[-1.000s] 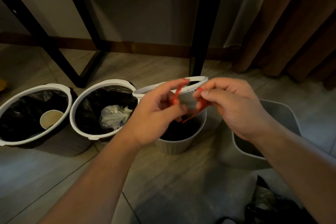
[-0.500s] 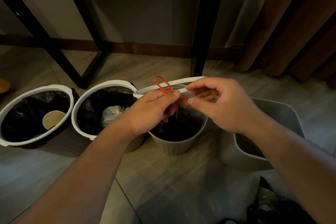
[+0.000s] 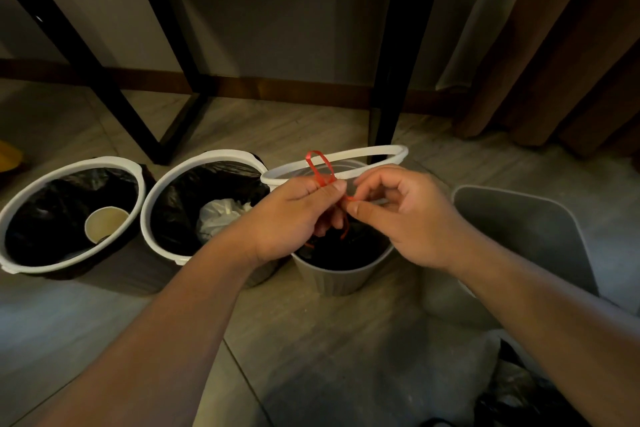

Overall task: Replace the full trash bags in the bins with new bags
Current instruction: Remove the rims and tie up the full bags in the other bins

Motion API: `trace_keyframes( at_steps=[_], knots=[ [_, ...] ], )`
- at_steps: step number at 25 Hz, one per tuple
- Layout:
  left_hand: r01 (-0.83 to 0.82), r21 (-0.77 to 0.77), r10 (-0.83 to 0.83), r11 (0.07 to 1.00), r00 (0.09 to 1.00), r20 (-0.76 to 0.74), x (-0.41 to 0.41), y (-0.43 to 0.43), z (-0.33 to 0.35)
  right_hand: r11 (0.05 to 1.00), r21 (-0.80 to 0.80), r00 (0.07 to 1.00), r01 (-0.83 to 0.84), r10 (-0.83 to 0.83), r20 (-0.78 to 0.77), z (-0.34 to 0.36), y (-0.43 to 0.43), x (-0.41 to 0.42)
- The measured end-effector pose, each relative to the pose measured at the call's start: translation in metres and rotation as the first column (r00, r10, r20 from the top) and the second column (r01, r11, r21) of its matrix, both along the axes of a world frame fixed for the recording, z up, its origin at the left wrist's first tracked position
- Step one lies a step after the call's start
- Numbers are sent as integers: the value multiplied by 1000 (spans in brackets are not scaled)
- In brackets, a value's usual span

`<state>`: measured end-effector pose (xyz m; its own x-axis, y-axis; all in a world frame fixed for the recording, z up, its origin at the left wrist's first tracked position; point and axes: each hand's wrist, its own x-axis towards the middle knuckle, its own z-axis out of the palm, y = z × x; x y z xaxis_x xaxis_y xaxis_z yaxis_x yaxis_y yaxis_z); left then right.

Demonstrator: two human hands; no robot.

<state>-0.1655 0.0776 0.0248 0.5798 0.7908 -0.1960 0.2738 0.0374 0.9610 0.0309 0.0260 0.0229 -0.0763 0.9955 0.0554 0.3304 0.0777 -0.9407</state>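
At the nine o'clock edge of the view a yellow object (image 3: 8, 156) is cut off by the frame. Next to it, toward eight o'clock, stands a round white-rimmed bin (image 3: 104, 160) lined with a black trash bag (image 3: 45, 218); a paper cup (image 3: 105, 224) lies inside it on its three o'clock side. Touching that bin at its three o'clock is a second round bin (image 3: 207, 155) with a black liner (image 3: 194, 191) holding a crumpled white plastic bag (image 3: 221, 217).

Near the centre is a ribbed bin (image 3: 332, 281) with a black bag (image 3: 346, 250) in it. Its white retaining ring (image 3: 374, 152) is lifted and tilted, high at the one o'clock end. The left hand (image 3: 294, 218) is above this bin at its ten o'clock, thumb and forefinger pinching a red drawstring (image 3: 320, 166) just under a loop that stands up toward twelve o'clock. The right hand (image 3: 412, 222), at the bin's two o'clock, pinches a strand of the same drawstring between thumb and forefinger, the other fingers curled. A loose red end hangs toward six o'clock between the hands.

At three o'clock stands a grey rectangular bin (image 3: 519, 229). At five o'clock crumpled black plastic (image 3: 519, 399) lies on the tiled floor (image 3: 311, 357). Black table legs (image 3: 388, 80) rise at twelve o'clock and a brown curtain (image 3: 554, 45) hangs at two o'clock
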Motion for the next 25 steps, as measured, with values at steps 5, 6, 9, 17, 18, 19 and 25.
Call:
trace_keyframes(
  at_steps=[5, 6, 9, 17, 18, 19, 25],
  knots=[
    [-195, -22, 197, 980, 970, 141, -11, -1, -7, 952, -152, 931, -266, 212, -298, -4, 0, 14],
    [-215, -54, 221, 975, 960, 173, -13, -1, -7, 935, -156, 919, -318, 264, -292, -6, -1, 15],
    [-191, -15, 190, 981, 958, 215, -14, -3, -5, 926, -115, 929, -359, 343, -138, -18, 2, 5],
    [-167, 258, 115, 952, 972, 205, -12, -19, -7, 1000, -20, 999, 14, -15, -49, -40, 1, -20],
    [-174, 273, 117, 946, 970, 211, -13, -21, -9, 1000, -13, 997, 18, -19, -72, -41, 2, -19],
    [-187, 280, 128, 941, 968, 217, -14, -23, -12, 1000, -11, 994, -2, 1, -105, -41, 2, -18],
    [-311, 261, 255, 914, 940, 227, -15, -35, -23, 992, 124, 993, -36, 21, 120, -42, 6, -16]
  ],
)
